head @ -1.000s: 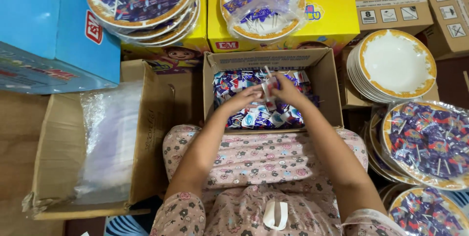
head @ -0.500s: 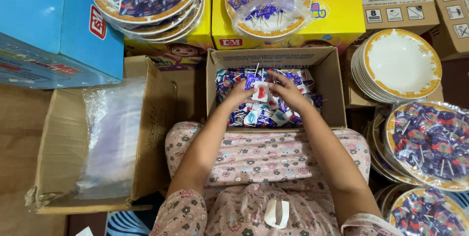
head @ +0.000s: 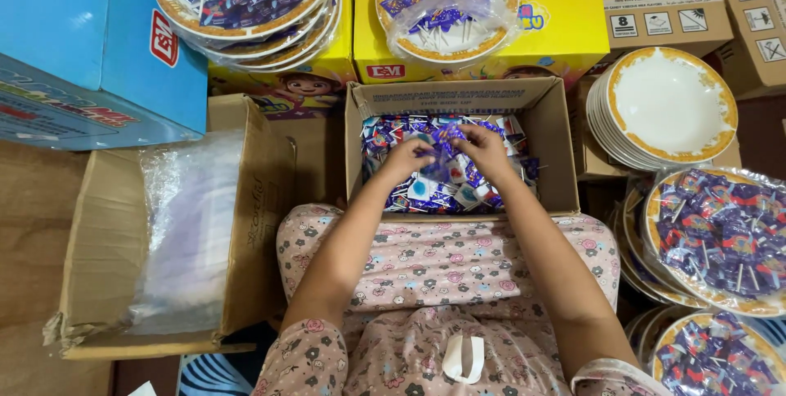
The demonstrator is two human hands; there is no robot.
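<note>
Your left hand [head: 407, 158] and right hand [head: 485, 149], raised a second ago, now dig into wrapped candies [head: 434, 191] mid-frame in open carton [head: 547, 130]; fingers curled on wrappers, grip unclear.

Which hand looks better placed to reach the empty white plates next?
Probably the right hand: the stack of empty plates lies on its side of the sweets box, while the left hand would have to cross over.

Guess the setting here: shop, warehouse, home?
Likely a home floor used for packing party treats: an open cardboard box of wrapped candies, stacked gold-rimmed plates, and plates already filled and wrapped.
</note>
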